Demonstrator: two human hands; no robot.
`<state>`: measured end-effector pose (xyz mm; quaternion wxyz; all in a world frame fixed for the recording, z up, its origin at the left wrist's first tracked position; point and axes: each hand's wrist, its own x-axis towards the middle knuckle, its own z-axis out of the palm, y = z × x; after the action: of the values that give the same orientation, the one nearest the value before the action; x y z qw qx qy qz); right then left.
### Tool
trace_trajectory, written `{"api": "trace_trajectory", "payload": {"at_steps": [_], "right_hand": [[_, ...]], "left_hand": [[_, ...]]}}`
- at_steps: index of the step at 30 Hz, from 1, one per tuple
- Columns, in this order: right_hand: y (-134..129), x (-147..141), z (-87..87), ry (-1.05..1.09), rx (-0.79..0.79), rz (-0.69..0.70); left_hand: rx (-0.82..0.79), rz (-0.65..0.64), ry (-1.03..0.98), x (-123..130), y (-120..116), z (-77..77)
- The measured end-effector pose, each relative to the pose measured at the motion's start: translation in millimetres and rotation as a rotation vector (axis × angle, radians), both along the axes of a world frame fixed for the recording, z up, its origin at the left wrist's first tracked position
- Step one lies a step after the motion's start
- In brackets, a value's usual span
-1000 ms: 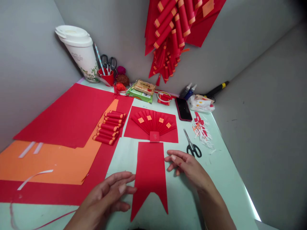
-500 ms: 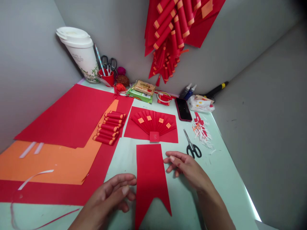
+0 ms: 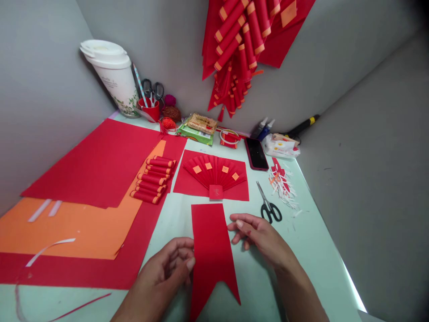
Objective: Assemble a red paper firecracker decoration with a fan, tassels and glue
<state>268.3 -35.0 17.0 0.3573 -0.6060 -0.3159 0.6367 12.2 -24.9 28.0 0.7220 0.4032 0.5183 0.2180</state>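
Observation:
A long red paper banner (image 3: 209, 246) with a notched bottom end lies upright in front of me on the pale green table. My left hand (image 3: 174, 264) is at its left side, fingers loosely bent and apart, fingertips and thumb touching the paper's edge. Across from it, my right hand (image 3: 250, 230) rests by the right edge with its fingers apart, holding nothing. Above the banner, a pleated red paper fan (image 3: 214, 170) with small orange squares lies on a red sheet (image 3: 241, 190). Black-handled scissors (image 3: 268, 205) lie just beyond my right hand.
Red paper rolls (image 3: 150, 181) with orange ends lie at left on red (image 3: 90, 161) and orange sheets (image 3: 83, 228). White paper scraps (image 3: 286, 190), a phone (image 3: 256, 153), a white cup (image 3: 114, 80) and wrapped snacks (image 3: 197, 127) stand farther back. Red paper firecrackers (image 3: 239, 40) hang on the wall.
My left hand has moved right and slightly up, and its fingers now meet the banner's left edge. The banner has shifted a little downward. My right hand is nearly still.

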Motion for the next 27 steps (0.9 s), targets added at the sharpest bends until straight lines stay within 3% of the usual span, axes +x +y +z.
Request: {"api": "trace_trajectory", "payload": {"at_steps": [5, 13, 27], "right_hand": [[-0.5, -1.0, -0.1, -0.016, 0.008, 0.010], [-0.3, -1.1, 1.1, -0.021, 0.004, 0.025], [-0.8, 0.3, 7.1, -0.047, 0.029, 0.084]], "left_hand": [[0.054, -0.017, 0.076, 5.9, 0.4, 5.8], [0.068, -0.087, 0.026, 10.9, -2.6, 9.1], [0.108, -0.095, 0.043, 9.2, -4.3, 5.7]]}}
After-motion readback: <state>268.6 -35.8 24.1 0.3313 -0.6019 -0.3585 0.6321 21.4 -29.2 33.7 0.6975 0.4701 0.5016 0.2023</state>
